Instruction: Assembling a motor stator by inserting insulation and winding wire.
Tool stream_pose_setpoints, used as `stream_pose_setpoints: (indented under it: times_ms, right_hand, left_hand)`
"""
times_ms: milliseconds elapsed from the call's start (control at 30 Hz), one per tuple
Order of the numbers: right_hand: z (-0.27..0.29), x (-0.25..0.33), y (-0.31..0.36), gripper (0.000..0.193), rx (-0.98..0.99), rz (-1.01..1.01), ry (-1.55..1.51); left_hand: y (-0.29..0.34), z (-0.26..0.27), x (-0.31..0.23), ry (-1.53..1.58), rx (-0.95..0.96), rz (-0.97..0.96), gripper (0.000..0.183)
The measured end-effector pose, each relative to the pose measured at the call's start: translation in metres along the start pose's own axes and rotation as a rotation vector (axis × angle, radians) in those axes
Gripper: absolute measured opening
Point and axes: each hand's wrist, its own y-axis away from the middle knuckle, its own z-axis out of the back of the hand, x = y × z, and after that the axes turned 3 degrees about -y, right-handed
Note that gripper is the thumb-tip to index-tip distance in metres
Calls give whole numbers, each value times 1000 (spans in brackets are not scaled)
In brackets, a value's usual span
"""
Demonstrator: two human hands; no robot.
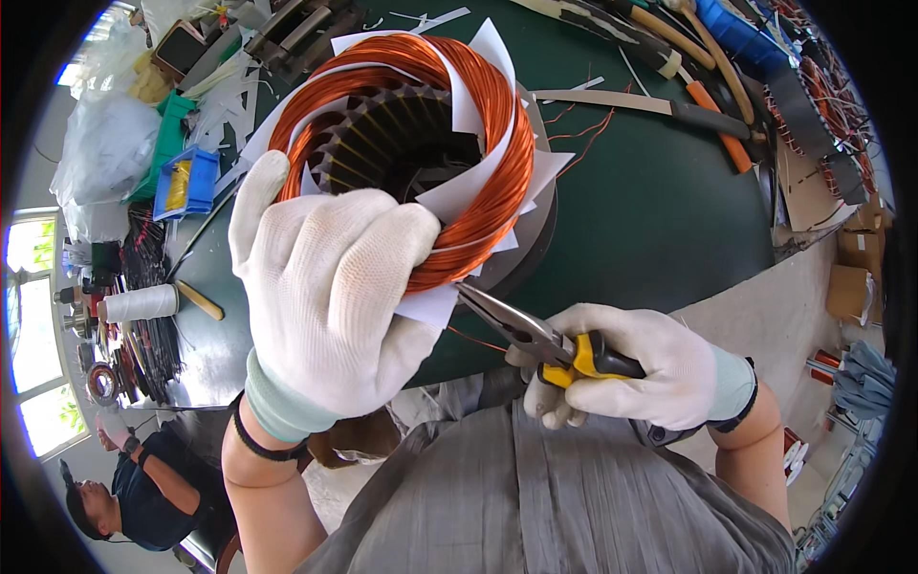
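Note:
A motor stator [382, 134] with thick copper windings [512, 182] and white insulating paper [459, 91] between the coils stands on the green table. My gloved left hand [330, 258] is closed over the near rim of the winding, thumb low and fingers curled over the copper. In my gloved right hand [622, 368] are long-nose pliers [555, 344] with yellow and black handles. Their tips touch or nearly touch the underside of the winding, beside a white paper flap [432, 304]. What the tips grip, if anything, is too small to make out.
A knife-like blade with dark handle [669, 110] and an orange-handled tool [719, 129] lie at the far right. At left are a blue bin [186, 182], a white thread spool [141, 303] and bundled dark wires [153, 249]. Another person [143, 488] sits at the lower left.

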Motion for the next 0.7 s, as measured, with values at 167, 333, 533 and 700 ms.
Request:
stream_pose_setpoints:
  times_ms: [167,333,533,700]
  right_hand:
    - [3,-2,6,51,230,-199,-733]
    - [-10,-4,7,55,202,-226,-876]
    - [-24,4,16,59,100,-243,-1074]
    - [-20,-11,3,58,171,-124,-1098]
  left_hand:
    - [3,3,0,29,34,35,40]
    - [8,-2,6,127,60,81,47]
    - [-2,-2,-2,105,62,177,29]
    - [2,-13,14,204,-87,73,34]
